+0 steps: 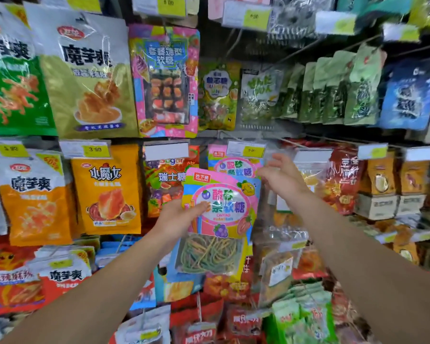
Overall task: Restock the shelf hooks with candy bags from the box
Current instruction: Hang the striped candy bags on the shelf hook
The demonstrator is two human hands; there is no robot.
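A pink and blue candy bag [221,214] with coloured candy strings showing through its clear lower window is held up in front of the shelf. My left hand [181,217] grips it at its left edge, thumb across the front. My right hand [281,177] is at the bag's upper right corner, fingers loosely spread and reaching toward the hook area. Behind it hangs a matching candy bag [236,167] under a yellow price tag [246,148]. The hook itself is hidden. No box is in view.
Rows of snack bags hang all around: orange bags [107,192] to the left, a fruit candy bag [166,180] beside them, red bags [343,180] to the right, green packs [333,90] above right. Price tag holders stick out at each hook end.
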